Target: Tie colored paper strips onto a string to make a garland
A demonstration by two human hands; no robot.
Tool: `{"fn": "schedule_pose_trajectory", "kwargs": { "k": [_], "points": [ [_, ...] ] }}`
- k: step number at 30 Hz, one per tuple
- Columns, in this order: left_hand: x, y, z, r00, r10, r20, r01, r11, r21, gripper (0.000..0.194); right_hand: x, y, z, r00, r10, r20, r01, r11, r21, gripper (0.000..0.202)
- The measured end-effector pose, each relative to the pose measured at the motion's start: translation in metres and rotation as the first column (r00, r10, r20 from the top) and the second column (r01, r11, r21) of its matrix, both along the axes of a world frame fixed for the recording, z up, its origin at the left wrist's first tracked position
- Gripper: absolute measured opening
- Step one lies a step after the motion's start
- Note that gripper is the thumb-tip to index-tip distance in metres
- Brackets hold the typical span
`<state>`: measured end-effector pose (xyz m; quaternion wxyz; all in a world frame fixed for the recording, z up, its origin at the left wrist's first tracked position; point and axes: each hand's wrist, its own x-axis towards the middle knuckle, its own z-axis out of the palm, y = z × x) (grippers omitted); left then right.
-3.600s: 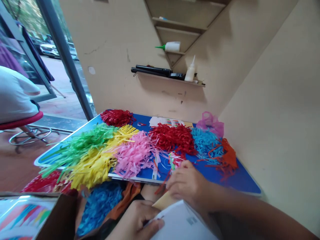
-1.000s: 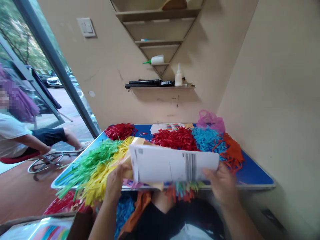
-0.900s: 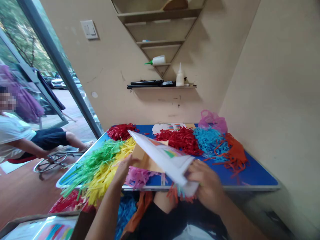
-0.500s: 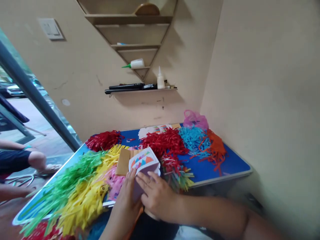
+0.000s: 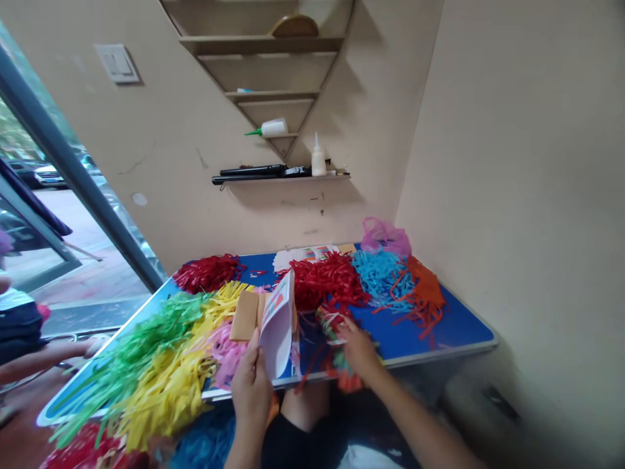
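Between the thumb and fingers of my left hand (image 5: 251, 381), a folded white paper (image 5: 278, 342) with a colourful printed pattern stands tilted over the table's front edge. My right hand (image 5: 360, 350), slightly blurred, is closed on a multicoloured bundle of paper tassels (image 5: 336, 319) in red, green and orange. A brown cardboard piece (image 5: 244, 316) lies just left of the paper. Pink strips (image 5: 227, 355) are beside my left hand.
Yellow fringe (image 5: 166, 397) and green fringe (image 5: 141, 339) drape over the blue table (image 5: 463, 326) at left. Red (image 5: 332, 280), light blue (image 5: 381, 277) and orange fringe (image 5: 424, 290) lie behind. Glue bottles (image 5: 318, 159) stand on wall shelves. Another person (image 5: 19, 332) is at left.
My right hand has left the paper and moved right onto the tassel bundle. The paper, now in my left hand alone, has turned more edge-on. The view has shifted slightly.
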<state>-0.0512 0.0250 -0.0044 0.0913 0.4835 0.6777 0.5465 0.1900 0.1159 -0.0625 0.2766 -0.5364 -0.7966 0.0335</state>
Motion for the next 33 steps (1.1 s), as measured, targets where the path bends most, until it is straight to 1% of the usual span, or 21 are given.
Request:
{"fn": "schedule_pose_trajectory", "kwargs": {
  "k": [1, 3, 5, 7, 9, 11, 14, 16, 17, 19, 20, 21, 22, 23, 24, 25, 26, 28, 30, 31, 33],
  "points": [
    [0.005, 0.005, -0.004, 1.000, 0.005, -0.029, -0.005, 1.000, 0.003, 0.042, 0.010, -0.003, 0.008, 1.000, -0.006, -0.025, 0.007, 0.999, 0.031, 0.063],
    [0.017, 0.015, -0.010, 0.996, 0.022, -0.086, -0.020, 0.999, 0.030, 0.045, 0.025, -0.017, 0.034, 0.995, -0.014, -0.098, 0.031, 0.985, 0.172, 0.064],
    [0.033, 0.025, -0.013, 0.990, 0.021, -0.141, -0.011, 0.997, 0.072, 0.046, 0.028, -0.037, 0.060, 0.992, -0.007, -0.128, 0.055, 0.926, 0.373, 0.055],
    [0.051, 0.035, -0.014, 0.982, 0.019, -0.188, -0.006, 0.998, 0.068, 0.046, 0.018, -0.059, 0.078, 0.999, 0.005, -0.035, 0.014, 0.856, 0.517, 0.041],
    [0.068, 0.041, -0.012, 0.976, -0.001, -0.219, 0.007, 1.000, 0.025, 0.047, 0.002, -0.074, 0.081, 0.996, 0.038, 0.085, -0.081, 0.810, 0.581, 0.026],
    [0.079, 0.044, -0.012, 0.972, -0.017, -0.235, 0.012, 1.000, -0.022, 0.048, -0.008, -0.083, 0.074, 0.987, 0.070, 0.143, -0.141, 0.798, 0.585, 0.018],
    [0.085, 0.045, -0.014, 0.968, -0.010, -0.252, -0.003, 0.999, -0.052, 0.047, -0.008, -0.090, 0.056, 0.988, 0.082, 0.132, -0.141, 0.829, 0.541, 0.017],
    [0.086, 0.044, -0.016, 0.964, -0.001, -0.266, -0.011, 0.999, -0.045, 0.046, 0.000, -0.091, 0.045, 0.988, 0.086, 0.129, -0.138, 0.871, 0.472, 0.021],
    [0.086, 0.044, -0.017, 0.961, 0.000, -0.277, -0.011, 0.999, -0.038, 0.047, 0.004, -0.091, 0.042, 0.989, 0.087, 0.124, -0.130, 0.903, 0.410, 0.023],
    [0.089, 0.044, -0.021, 0.952, 0.001, -0.305, -0.007, 1.000, -0.017, 0.048, 0.010, -0.087, 0.040, 0.991, 0.114, 0.072, -0.126, 0.970, 0.210, 0.028],
    [0.092, 0.044, -0.024, 0.944, 0.008, -0.330, -0.006, 1.000, 0.006, 0.048, 0.012, -0.082, 0.040, 0.990, 0.143, -0.012, -0.142, 0.986, 0.088, 0.030],
    [0.094, 0.044, -0.028, 0.932, 0.017, -0.363, -0.003, 0.999, 0.038, 0.048, 0.013, -0.077, 0.041, 0.973, 0.162, -0.168, -0.169, 0.985, -0.033, 0.032],
    [0.097, 0.043, -0.032, 0.914, 0.024, -0.405, 0.008, 0.997, 0.076, 0.047, 0.014, -0.071, 0.043, 0.920, 0.152, -0.360, -0.211, 0.969, -0.131, 0.032],
    [0.099, 0.043, -0.037, 0.891, 0.025, -0.454, 0.031, 0.993, 0.114, 0.047, 0.013, -0.065, 0.046, 0.832, 0.116, -0.543, -0.259, 0.946, -0.195, 0.031],
    [0.100, 0.042, -0.042, 0.863, 0.018, -0.505, 0.064, 0.987, 0.145, 0.048, 0.011, -0.060, 0.048, 0.728, 0.066, -0.683, -0.295, 0.928, -0.225, 0.030],
    [0.100, 0.042, -0.047, 0.836, 0.005, -0.549, 0.101, 0.981, 0.163, 0.050, 0.009, -0.056, 0.049, 0.635, 0.013, -0.772, -0.308, 0.921, -0.238, 0.029],
    [0.100, 0.041, -0.051, 0.814, -0.012, -0.581, 0.135, 0.976, 0.169, 0.053, 0.006, -0.053, 0.050, 0.574, -0.023, -0.819, -0.306, 0.921, -0.240, 0.030],
    [0.099, 0.040, -0.055, 0.782, -0.042, -0.621, 0.197, 0.963, 0.182, 0.060, -0.002, -0.053, 0.049, 0.530, -0.048, -0.846, -0.278, 0.933, -0.228, 0.032],
    [0.100, 0.038, -0.053, 0.765, -0.064, -0.641, 0.242, 0.951, 0.194, 0.066, -0.008, -0.055, 0.047, 0.494, -0.070, -0.867, -0.258, 0.940, -0.223, 0.031],
    [0.102, 0.037, -0.051, 0.753, -0.074, -0.654, 0.261, 0.946, 0.193, 0.068, -0.009, -0.055, 0.046, 0.480, -0.079, -0.874, -0.254, 0.941, -0.224, 0.024],
    [0.107, 0.035, -0.048, 0.718, -0.085, -0.690, 0.285, 0.941, 0.181, 0.069, -0.010, -0.052, 0.046, 0.454, -0.089, -0.886, -0.264, 0.937, -0.230, 0.017]
  ]
}}
